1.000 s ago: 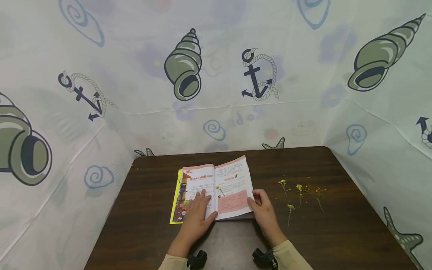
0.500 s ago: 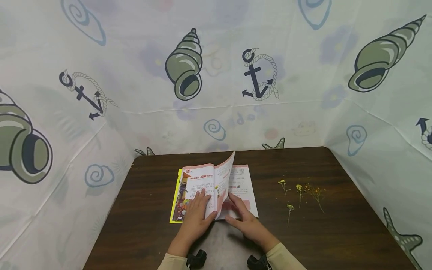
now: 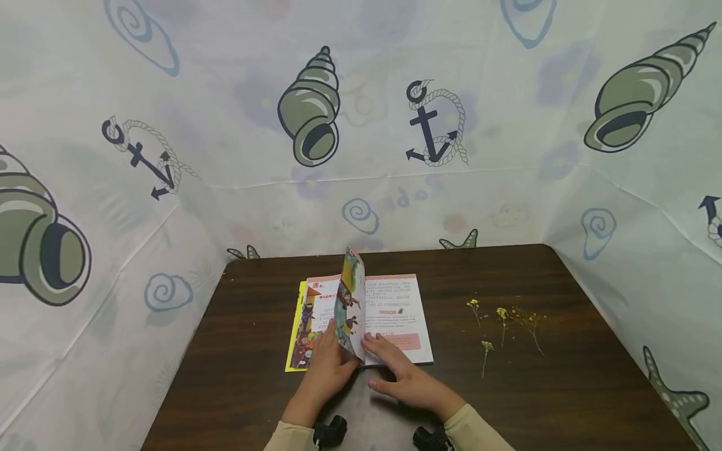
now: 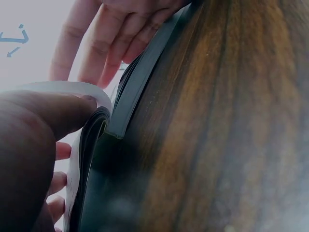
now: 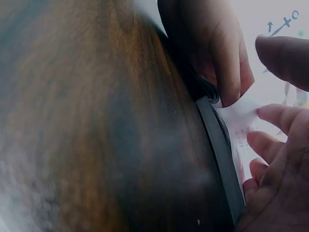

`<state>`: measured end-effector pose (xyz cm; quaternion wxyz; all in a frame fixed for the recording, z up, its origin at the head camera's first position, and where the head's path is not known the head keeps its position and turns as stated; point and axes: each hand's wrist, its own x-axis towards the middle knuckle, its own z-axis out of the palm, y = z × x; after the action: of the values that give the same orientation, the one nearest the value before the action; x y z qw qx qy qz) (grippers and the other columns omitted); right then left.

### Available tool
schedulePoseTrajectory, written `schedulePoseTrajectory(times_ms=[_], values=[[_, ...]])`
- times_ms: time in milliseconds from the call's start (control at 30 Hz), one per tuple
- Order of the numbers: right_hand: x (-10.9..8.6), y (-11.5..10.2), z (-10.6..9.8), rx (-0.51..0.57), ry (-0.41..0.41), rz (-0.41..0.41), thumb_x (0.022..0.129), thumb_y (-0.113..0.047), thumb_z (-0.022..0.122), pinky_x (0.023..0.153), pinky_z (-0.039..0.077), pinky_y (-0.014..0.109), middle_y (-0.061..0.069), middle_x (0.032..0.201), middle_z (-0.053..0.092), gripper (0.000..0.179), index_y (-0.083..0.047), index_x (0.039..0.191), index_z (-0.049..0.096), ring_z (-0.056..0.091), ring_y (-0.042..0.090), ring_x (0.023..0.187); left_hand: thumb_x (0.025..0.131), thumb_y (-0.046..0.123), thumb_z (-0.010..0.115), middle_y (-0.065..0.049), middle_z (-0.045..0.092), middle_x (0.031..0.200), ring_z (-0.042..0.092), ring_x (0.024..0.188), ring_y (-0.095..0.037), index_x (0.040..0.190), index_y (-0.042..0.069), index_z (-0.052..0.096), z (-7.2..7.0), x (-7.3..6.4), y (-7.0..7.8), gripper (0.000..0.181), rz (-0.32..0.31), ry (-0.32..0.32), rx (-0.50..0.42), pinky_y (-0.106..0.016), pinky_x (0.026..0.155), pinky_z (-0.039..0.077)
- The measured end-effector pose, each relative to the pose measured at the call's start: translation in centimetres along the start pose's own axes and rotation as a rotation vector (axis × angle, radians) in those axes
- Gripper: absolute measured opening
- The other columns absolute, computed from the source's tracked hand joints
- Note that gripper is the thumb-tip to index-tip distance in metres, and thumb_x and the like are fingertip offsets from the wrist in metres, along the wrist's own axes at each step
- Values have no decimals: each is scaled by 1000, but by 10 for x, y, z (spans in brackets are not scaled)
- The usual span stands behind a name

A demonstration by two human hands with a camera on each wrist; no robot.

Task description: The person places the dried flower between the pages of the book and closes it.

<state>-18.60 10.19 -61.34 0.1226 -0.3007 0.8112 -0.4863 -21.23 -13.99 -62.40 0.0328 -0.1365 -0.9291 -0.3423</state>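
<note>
An open book (image 3: 395, 294) lies on the table, its right page with printed text facing up. One picture-printed leaf (image 3: 348, 307) stands nearly upright at the spine, leaning left. My left hand (image 3: 323, 369) rests on the left page, its thumb on the paper by the spine, also seen in the left wrist view as a thumb (image 4: 67, 113). The standing leaf partly covers its fingers. My right hand (image 3: 408, 382) has its fingers extended, fingertips by the foot of the leaf near the spine. In the right wrist view my right hand (image 5: 285, 164) shows spread fingers beside the paper.
Several small dried yellow flowers on stems, such as the sprig (image 3: 528, 321) and the single stem (image 3: 486, 357), lie right of the book on the dark wooden table (image 3: 564, 401). A yellow edge (image 3: 295, 338) shows under the book's left side. Patterned cloth (image 3: 383, 138) surrounds the table.
The leaf has swung from the right side up to upright, hiding a small yellow flower shape seen earlier on it. My right hand has moved left from the page's outer edge; my left stays put.
</note>
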Motion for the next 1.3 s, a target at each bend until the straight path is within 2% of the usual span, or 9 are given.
schedulePoseTrajectory(times_ms=[167, 333, 433, 667, 767, 867, 967, 1100, 1300], values=[[1, -2, -1, -57, -23, -44, 106, -37, 71, 136, 14, 63, 8, 183, 24, 75, -19, 171, 37, 12, 43, 170, 95, 28, 83, -17, 57, 160, 49, 151, -40, 153, 12, 60, 1, 0, 2, 65, -12, 38, -43, -64, 128, 36], [2, -4, -1, -104, -35, -75, 106, -38, 71, 135, 14, 66, 9, 183, 24, 72, -21, 169, 42, 14, 43, 170, 97, 29, 80, -12, 65, 152, 59, 143, -34, 146, 15, 67, -3, -2, 6, 53, -98, 23, -108, -61, 122, 45], [2, -4, 0, -140, -47, -84, 105, -39, 72, 135, 15, 66, 9, 182, 26, 74, -21, 169, 42, 15, 42, 170, 96, 21, 79, -13, 68, 147, 63, 136, -33, 142, 11, 68, -4, -2, 8, 48, -127, 54, -128, -60, 118, 48], [4, -1, 3, -279, -85, -92, 104, -42, 72, 133, 21, 68, 6, 182, 27, 77, -23, 171, 38, 16, 40, 170, 91, 6, 68, -16, 76, 130, 70, 118, -32, 130, 3, 74, -7, 1, 7, 40, -149, 230, -176, -56, 100, 57], [5, 0, 5, -320, -105, -82, 105, -44, 71, 133, 21, 68, 5, 183, 25, 79, -24, 172, 36, 14, 39, 171, 108, 14, 56, -12, 77, 125, 70, 112, -27, 130, 7, 74, -12, 0, 9, 29, -199, 332, -302, -47, 94, 58], [4, 0, 5, -316, -124, -52, 105, -45, 70, 134, 19, 67, 1, 184, 22, 79, -28, 173, 33, 11, 35, 172, 118, 25, 44, -10, 77, 118, 66, 103, -21, 126, 7, 73, -19, -2, 11, 35, -199, 446, -431, -34, 88, 53], [4, -1, 5, -306, -130, -32, 106, -47, 69, 134, 18, 67, -1, 184, 21, 79, -31, 173, 32, 9, 33, 173, 117, 29, 51, -8, 75, 116, 66, 100, -16, 128, 7, 69, -23, -4, 12, 30, -152, 535, -497, -24, 85, 52], [4, -1, 5, -295, -134, -28, 106, -48, 68, 134, 17, 67, -3, 184, 20, 79, -31, 173, 32, 8, 32, 173, 110, 23, 67, -6, 72, 121, 67, 99, -11, 133, 10, 64, -25, -4, 11, 27, -108, 595, -532, -16, 84, 53], [4, -1, 5, -301, -131, -46, 106, -47, 68, 134, 17, 67, -2, 184, 21, 78, -29, 173, 34, 9, 33, 173, 107, 7, 64, -6, 67, 125, 61, 101, -15, 137, 13, 67, -28, -4, 9, 31, -129, 630, -484, -18, 82, 50]])
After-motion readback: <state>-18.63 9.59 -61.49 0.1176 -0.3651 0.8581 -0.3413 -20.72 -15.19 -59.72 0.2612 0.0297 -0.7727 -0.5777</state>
